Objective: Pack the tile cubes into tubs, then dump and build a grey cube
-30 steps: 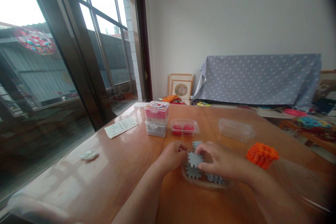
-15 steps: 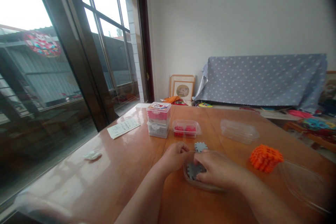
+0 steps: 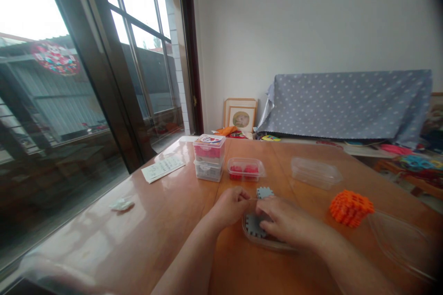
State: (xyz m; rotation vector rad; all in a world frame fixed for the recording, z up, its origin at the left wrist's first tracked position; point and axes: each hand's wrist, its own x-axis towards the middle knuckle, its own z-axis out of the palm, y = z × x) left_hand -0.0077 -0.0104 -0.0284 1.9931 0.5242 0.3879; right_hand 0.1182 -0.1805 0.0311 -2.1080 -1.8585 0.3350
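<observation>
My left hand sits at the far rim of a clear plastic tray on the glossy wooden table, its fingertips pinched together. What they pinch is too thin to tell. My right hand lies over the tray, its fingers on a grey notched puzzle piece. Another grey piece sits just beyond the tray, close to both hands. The tray's other contents are hidden under my right hand.
An orange cube of notched pieces stands right of my hands, beside a clear tray. Farther back are stacked plastic boxes, a small box of red pieces, a clear container and a paper note.
The grey piece held up in my right hand now lies lower in the tray under my fingers. Both hands have drawn closer over the tray, and the view has shifted slightly.
</observation>
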